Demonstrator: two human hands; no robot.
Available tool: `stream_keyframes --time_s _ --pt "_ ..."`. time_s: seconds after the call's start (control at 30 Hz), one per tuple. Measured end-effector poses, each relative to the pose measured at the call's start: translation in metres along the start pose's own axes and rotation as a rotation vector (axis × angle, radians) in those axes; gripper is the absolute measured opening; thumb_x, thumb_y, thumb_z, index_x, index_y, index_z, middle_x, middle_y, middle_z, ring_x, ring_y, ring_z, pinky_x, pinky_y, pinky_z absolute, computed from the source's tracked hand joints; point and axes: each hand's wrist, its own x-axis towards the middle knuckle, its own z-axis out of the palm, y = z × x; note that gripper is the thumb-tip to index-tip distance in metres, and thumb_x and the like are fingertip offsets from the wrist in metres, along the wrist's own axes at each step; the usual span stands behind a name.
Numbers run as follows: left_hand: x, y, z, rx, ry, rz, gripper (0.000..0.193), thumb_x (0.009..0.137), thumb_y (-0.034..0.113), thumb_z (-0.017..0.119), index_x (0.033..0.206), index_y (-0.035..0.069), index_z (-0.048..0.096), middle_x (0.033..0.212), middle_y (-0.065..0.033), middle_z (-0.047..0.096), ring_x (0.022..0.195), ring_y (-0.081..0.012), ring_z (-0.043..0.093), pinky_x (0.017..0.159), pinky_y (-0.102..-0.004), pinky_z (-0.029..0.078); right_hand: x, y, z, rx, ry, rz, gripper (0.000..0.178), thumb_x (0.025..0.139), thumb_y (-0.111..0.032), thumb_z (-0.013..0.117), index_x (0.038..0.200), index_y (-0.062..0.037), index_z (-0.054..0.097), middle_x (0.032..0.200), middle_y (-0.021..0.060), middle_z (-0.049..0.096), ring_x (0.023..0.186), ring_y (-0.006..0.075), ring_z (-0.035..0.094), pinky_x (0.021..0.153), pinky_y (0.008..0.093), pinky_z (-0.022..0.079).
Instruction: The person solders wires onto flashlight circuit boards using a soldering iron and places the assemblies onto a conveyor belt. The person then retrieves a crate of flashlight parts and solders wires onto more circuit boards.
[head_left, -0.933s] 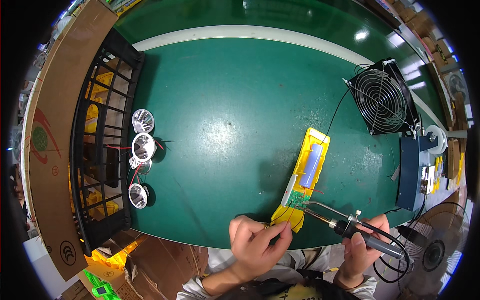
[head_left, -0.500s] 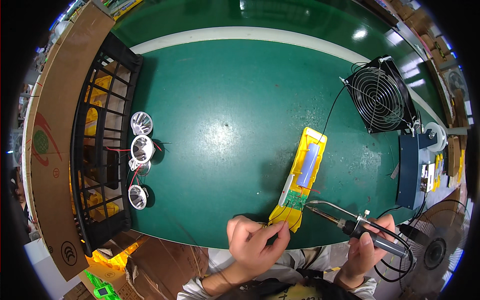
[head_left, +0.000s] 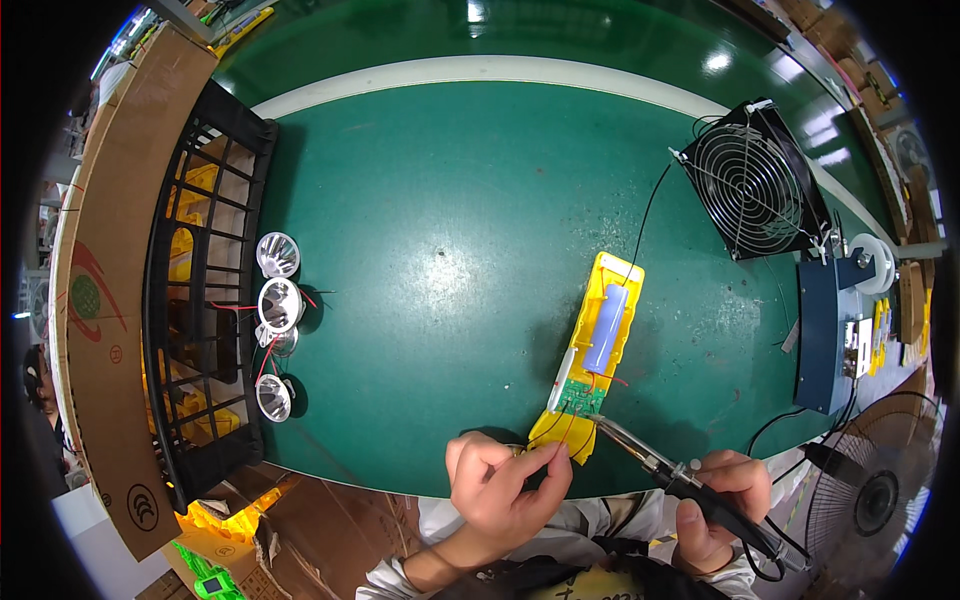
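Observation:
A yellow plastic housing [head_left: 622,275] lies slanted on the green bench mat, with a blue cylindrical battery [head_left: 606,330] and a small green circuit board [head_left: 581,398] inside it. At the housing's near end my left hand [head_left: 505,490] is closed in a pinch on a thin wire [head_left: 570,430] that runs up to the board. My right hand [head_left: 722,505] grips a soldering iron [head_left: 690,487] by its black handle. The iron's tip reaches the board's lower right edge; whether it touches cannot be made out.
Several silver reflector cups [head_left: 280,305] with red wires sit at the left beside a black crate [head_left: 205,250] of yellow parts. A black fan [head_left: 750,190] with a wire grille stands at the far right. Nearer are a blue box-shaped device [head_left: 818,340] and a white spool [head_left: 880,262].
My right hand has turned the soldering iron and brought its tip left, onto or close to the board. My left hand keeps its pinch on the wire. The whole view has shifted slightly.

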Motion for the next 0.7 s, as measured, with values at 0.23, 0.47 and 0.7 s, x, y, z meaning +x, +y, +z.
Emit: stream_keyframes --time_s 0.23,0.47,0.7 --pt "0.0026 -0.0006 -0.0005 -0.019 -0.006 0.005 0.022 0.053 0.001 0.073 0.071 0.011 0.064 0.063 0.0025 0.036 0.059 -0.0136 0.036 0.054 -0.025 0.029 0.0054 -0.0031 0.0003 0.002 -0.024 -0.015 0.028 0.063 -0.012 0.066 0.08 0.0002 0.047 0.054 0.0087 0.051 0.04 0.0167 0.049 0.038 0.0247 0.038" --pt "0.0035 -0.0007 -0.0013 -0.041 -0.02 0.009 0.022 0.054 0.002 0.072 0.072 0.011 0.064 0.063 0.0026 0.036 0.059 -0.0134 0.035 0.054 -0.0251 0.028 0.0025 -0.0027 0.0026 -0.027 -0.006 0.016 0.027 0.063 -0.012 0.065 0.08 -0.0002 0.047 0.053 0.0076 0.051 0.04 0.0165 0.048 0.039 0.0245 0.037" --pt "0.0035 -0.0004 -0.0021 -0.048 -0.019 -0.001 0.021 0.054 0.002 0.072 0.072 0.01 0.065 0.063 0.0026 0.036 0.059 -0.0134 0.036 0.054 -0.0254 0.028 0.0004 -0.0035 0.0035 -0.042 0.016 0.029 0.026 0.063 -0.011 0.064 0.08 0.0001 0.047 0.053 0.0073 0.05 0.041 0.0163 0.048 0.04 0.0247 0.037"
